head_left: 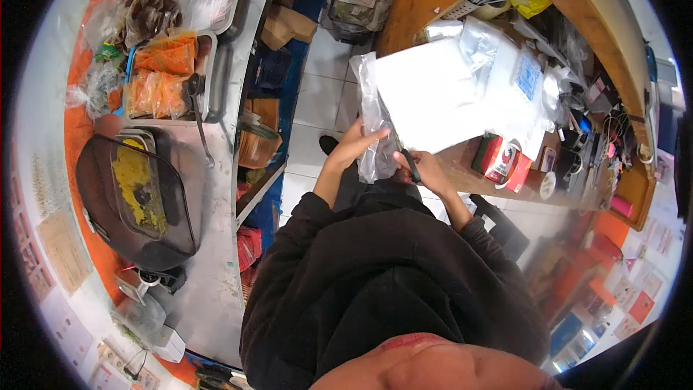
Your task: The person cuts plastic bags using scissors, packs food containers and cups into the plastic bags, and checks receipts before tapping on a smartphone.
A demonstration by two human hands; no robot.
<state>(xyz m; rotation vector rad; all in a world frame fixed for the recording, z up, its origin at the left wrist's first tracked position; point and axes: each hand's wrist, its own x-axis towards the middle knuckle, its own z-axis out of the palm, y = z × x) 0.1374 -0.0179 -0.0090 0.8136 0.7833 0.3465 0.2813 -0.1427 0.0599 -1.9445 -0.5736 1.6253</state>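
My left hand (355, 146) is closed on a strip of clear plastic wrapping (369, 97) that hangs over the edge of the wooden desk. In my right hand (429, 172) is a pair of scissors (412, 167), its black handle showing between the fingers. The blades point toward the plastic, but I cannot tell whether they touch it. Just beyond both hands, a white sheet or stack of sheets (429, 94) lies at the desk's near edge, beside the wrapping.
More clear plastic packs (523, 76) lie on the desk. A red box (498, 159) stands near its front edge. To the left, a steel counter (206, 245) holds a tray of orange bags (160, 83), a ladle (201, 119) and a dark mesh cover (97, 173) over yellow food.
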